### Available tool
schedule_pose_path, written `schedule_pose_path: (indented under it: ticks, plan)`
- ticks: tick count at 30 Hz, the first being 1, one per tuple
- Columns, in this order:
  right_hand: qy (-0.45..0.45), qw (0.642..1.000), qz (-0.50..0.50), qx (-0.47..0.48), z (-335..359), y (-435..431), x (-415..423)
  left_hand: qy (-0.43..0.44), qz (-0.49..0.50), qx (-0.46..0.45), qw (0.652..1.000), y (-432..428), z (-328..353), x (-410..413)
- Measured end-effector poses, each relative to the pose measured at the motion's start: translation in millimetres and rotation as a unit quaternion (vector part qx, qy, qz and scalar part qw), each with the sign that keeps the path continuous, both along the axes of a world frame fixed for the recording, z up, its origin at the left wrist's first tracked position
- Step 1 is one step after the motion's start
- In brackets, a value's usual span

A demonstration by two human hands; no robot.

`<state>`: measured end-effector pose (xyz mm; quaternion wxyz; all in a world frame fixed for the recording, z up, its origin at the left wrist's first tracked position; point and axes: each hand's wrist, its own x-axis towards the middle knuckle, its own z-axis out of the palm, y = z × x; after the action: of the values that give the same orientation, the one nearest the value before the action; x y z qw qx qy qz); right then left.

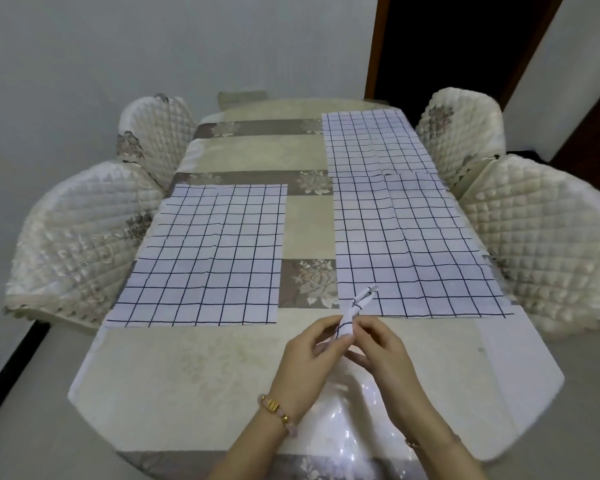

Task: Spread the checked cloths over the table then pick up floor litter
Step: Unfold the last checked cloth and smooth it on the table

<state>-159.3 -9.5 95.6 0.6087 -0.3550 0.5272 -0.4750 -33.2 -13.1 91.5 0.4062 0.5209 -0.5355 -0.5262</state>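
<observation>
Three white checked cloths lie flat on the table: one at the left, one at the near right, one at the far right. A fourth checked cloth, folded into a narrow bundle, is held above the table's near middle. My left hand grips its lower end from the left. My right hand pinches it from the right. The bundle's top end sticks up past my fingers.
Quilted cream chairs stand on both sides: two at the left and two at the right. A dark doorway opens at the back right. Grey floor shows at the lower left.
</observation>
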Motion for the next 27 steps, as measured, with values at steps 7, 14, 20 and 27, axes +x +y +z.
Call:
schedule_pose_path:
  ticks: [7,14,20,27]
  plan:
    - [0.002,1.0,0.004,-0.008,13,1,5,-0.015,-0.031,-0.035,0.999,8,12,8]
    - [0.03,0.999,0.012,-0.03,14,-7,-5,0.02,0.14,0.001,0.99,-8,8,38]
    - [0.094,0.995,-0.044,-0.007,10,-15,-40,-0.082,0.199,-0.098,0.972,-28,32,102]
    - [0.249,0.968,-0.013,0.013,-43,-32,-33,-0.175,0.152,-0.029,0.972,-42,-21,116]
